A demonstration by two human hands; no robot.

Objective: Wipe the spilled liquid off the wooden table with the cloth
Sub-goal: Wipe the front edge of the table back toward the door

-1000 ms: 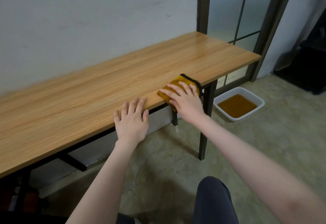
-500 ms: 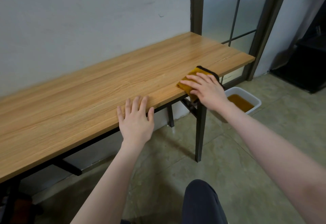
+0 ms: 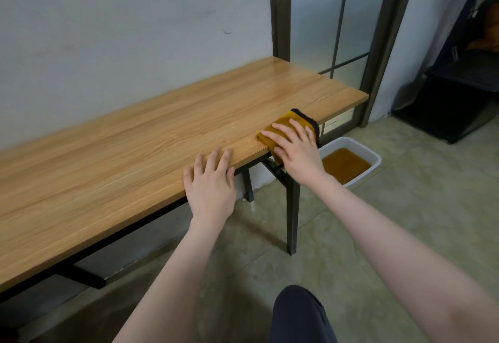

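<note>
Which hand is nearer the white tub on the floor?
Right. The right hand presses the cloth at the table edge, just beside the tub; the left hand rests farther along.

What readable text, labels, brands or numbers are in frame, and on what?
None readable.
Wooden table, cloth and white tub: no print or label shows.
Pale patch on the door's lower panel: may be a sticker, too blurred to tell.
</note>
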